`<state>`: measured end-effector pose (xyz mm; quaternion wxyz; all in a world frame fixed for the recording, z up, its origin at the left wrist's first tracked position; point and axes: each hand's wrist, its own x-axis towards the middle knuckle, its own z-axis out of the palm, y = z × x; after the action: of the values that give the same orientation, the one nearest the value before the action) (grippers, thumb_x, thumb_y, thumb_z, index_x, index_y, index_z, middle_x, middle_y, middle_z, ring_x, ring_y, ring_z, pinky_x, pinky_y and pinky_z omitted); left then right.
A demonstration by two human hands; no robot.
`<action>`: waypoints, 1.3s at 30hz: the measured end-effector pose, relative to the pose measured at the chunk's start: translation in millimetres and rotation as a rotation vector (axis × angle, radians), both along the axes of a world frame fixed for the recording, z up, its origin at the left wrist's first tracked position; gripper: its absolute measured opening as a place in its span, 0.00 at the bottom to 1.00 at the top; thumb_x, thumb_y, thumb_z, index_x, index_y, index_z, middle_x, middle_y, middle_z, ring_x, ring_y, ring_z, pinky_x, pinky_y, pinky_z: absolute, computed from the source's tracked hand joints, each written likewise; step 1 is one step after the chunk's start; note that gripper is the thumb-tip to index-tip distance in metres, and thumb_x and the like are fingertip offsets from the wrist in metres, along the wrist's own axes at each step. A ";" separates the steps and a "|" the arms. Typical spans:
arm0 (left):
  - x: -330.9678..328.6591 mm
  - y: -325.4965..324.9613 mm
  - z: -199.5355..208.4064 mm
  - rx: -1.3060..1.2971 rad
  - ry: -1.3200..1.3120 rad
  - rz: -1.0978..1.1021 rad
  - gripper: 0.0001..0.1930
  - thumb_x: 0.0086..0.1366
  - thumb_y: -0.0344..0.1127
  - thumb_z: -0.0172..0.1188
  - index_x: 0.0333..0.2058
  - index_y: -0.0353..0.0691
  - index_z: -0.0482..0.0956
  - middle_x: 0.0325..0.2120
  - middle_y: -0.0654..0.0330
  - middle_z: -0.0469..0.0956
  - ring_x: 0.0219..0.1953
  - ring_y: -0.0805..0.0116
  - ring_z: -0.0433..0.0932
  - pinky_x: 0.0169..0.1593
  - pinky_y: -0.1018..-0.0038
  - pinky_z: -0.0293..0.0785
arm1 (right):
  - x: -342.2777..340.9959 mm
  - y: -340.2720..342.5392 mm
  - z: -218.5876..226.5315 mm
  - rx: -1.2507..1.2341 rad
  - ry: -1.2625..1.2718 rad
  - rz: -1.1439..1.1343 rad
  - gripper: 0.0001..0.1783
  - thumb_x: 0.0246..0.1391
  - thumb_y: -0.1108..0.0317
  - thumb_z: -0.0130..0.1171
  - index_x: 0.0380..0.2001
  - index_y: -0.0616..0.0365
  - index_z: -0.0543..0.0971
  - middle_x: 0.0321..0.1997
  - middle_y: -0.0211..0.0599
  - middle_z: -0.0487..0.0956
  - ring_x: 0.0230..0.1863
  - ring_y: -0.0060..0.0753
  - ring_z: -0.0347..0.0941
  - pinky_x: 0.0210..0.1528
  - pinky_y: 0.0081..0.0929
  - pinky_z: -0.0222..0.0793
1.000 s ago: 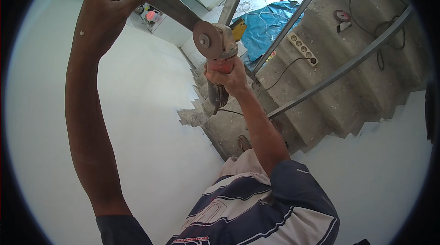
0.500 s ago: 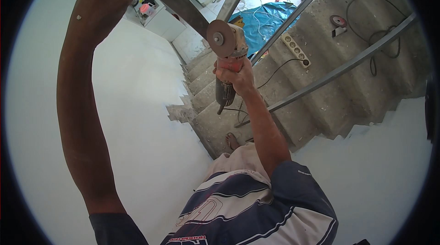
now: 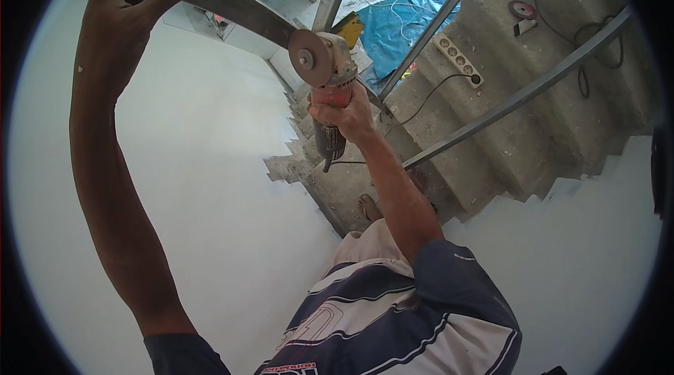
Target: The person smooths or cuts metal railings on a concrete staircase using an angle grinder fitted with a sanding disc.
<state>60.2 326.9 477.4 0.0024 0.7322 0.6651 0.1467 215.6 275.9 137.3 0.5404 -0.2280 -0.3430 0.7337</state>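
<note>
At the upper left of the frame, the left hand (image 3: 116, 24) is partly curled, its thumb and fingers pinching the far end of a grey metal bar (image 3: 242, 7). Near upper center, the right hand (image 3: 353, 114) is wrapped tightly around a grinder (image 3: 333, 96); its disc (image 3: 308, 59) overlaps the bar's near end, though I cannot tell whether they touch. A power strip (image 3: 458, 60) lies on the stairs (image 3: 484, 136) at upper right.

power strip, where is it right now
In the head view, the pale power strip lies on the concrete steps, upper right of centre, right of the angle grinder and to the lower left of the loose reddish disc.
</note>
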 end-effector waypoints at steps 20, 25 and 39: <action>23.4 -20.8 32.4 -0.180 -0.098 -0.066 0.32 0.61 0.60 0.71 0.55 0.43 0.83 0.49 0.54 0.85 0.57 0.58 0.80 0.66 0.62 0.69 | -13.5 -1.6 3.3 0.002 0.039 0.040 0.28 0.39 0.74 0.74 0.46 0.58 0.74 0.37 0.29 0.78 0.37 0.22 0.76 0.41 0.27 0.77; -4.1 1.4 -4.6 0.056 0.129 -0.002 0.31 0.61 0.60 0.70 0.55 0.43 0.84 0.49 0.54 0.85 0.57 0.58 0.80 0.66 0.62 0.69 | -7.2 0.3 -4.7 -0.008 0.002 0.033 0.28 0.39 0.75 0.74 0.46 0.58 0.73 0.37 0.30 0.78 0.36 0.21 0.76 0.40 0.27 0.77; 13.7 -18.6 18.6 -0.025 0.079 -0.061 0.31 0.60 0.61 0.70 0.55 0.46 0.84 0.50 0.55 0.85 0.57 0.58 0.80 0.66 0.62 0.69 | -12.9 -2.0 -4.3 -0.012 0.015 0.028 0.28 0.40 0.74 0.75 0.46 0.59 0.74 0.37 0.30 0.79 0.36 0.22 0.76 0.40 0.27 0.78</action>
<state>73.9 308.3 495.9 -0.0105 0.7573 0.6437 0.1092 202.7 273.9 133.0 0.5310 -0.2210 -0.3377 0.7451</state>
